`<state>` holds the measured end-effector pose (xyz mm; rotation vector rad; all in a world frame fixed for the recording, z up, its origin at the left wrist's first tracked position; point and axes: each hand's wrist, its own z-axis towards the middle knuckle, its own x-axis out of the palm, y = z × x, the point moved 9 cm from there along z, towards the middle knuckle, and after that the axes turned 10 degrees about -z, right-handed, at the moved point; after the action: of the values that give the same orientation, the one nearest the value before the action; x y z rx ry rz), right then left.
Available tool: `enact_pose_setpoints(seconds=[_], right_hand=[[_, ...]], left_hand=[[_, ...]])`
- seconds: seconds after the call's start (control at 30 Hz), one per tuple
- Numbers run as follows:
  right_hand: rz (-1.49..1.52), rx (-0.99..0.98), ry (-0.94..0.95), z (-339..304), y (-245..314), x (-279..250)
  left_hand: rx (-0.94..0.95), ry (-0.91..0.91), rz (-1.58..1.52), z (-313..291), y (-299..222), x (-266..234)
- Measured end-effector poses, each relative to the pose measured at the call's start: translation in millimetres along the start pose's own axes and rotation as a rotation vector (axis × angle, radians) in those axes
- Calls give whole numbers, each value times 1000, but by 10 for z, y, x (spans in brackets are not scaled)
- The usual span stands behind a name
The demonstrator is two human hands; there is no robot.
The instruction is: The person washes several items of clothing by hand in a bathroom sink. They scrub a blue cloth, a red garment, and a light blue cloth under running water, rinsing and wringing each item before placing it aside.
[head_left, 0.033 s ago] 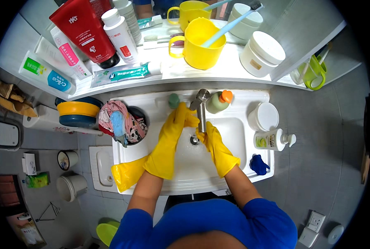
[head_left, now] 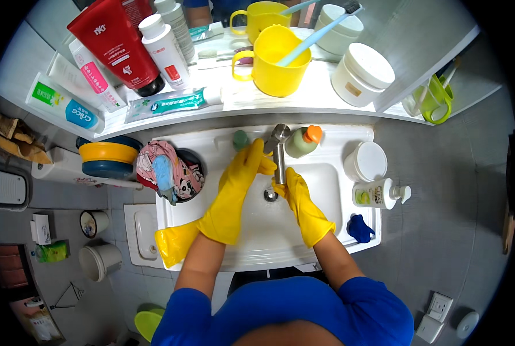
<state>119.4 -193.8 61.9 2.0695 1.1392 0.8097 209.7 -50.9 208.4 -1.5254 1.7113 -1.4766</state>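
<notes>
On the white shelf I see a big red squeeze tube standing on its black cap, a white plastic bottle, a yellow mug holding a light-blue toothbrush, and a round white lidded jar. At lower left I find a pale round bucket; lower right, a white wall socket.

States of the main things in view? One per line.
Faucet, water flow unclear
Left hand, gloved, beside faucet
Right hand, gloved, near faucet
Yellow cup, upright, toothbrush inside
Shelf jar, lidded
White tub, lidded
White pump bottle, pump fitted
Blue cloth, bunched up
Toothpaste tube, lying down, capped
Dark basin, heaped with fabric
</notes>
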Motion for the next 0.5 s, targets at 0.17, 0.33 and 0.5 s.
enact_pose_setpoints(seconds=[0.17,0.33,0.5], right_hand=[[-884,-258,3,-490,606,286],[-643,-295,-40,-554,589,347],[-323,-399,15,-61,-5,236]], left_hand=[[-98,-5,184,265,93,-31],[-204,17,-194,207,487,394],[-172,-150,-678,441,609,989]])
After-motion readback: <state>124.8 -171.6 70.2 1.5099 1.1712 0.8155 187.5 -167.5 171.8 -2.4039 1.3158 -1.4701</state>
